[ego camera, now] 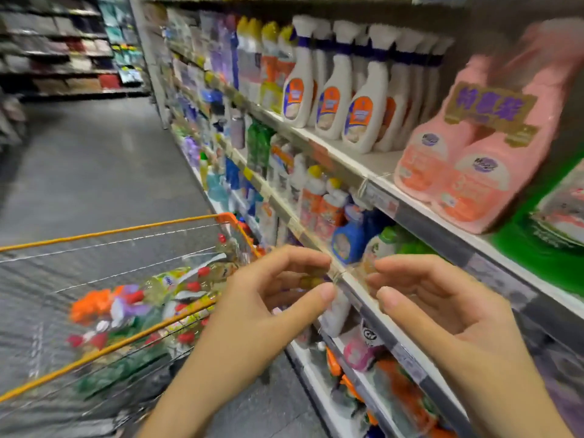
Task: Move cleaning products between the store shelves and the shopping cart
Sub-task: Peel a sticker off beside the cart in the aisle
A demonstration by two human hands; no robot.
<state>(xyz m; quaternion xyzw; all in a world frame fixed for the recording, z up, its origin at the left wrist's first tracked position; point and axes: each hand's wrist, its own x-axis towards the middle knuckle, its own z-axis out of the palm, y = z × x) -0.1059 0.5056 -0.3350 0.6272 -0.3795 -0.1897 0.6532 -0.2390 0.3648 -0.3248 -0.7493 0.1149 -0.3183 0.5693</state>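
Observation:
My left hand (pixel 271 298) and my right hand (pixel 439 305) hover side by side in front of the middle shelf edge (pixel 363 292), fingers loosely curved, holding nothing. A twin pack of pink detergent bottles (pixel 467 159) stands on the upper shelf at the right, above my right hand. White spray bottles (pixel 357 99) with orange labels line that shelf to its left. The wire shopping cart with an orange rim (pixel 126 230) sits at lower left, holding several bottles with red caps (pixel 177 298). The picture is blurred by motion.
Shelves of cleaning products (pixel 252 172) run along the right side into the distance. The grey aisle floor (pixel 101 159) stretches ahead on the left. More shelving (pixel 57 52) crosses the far end. A green display (pixel 543 248) sits at the right edge.

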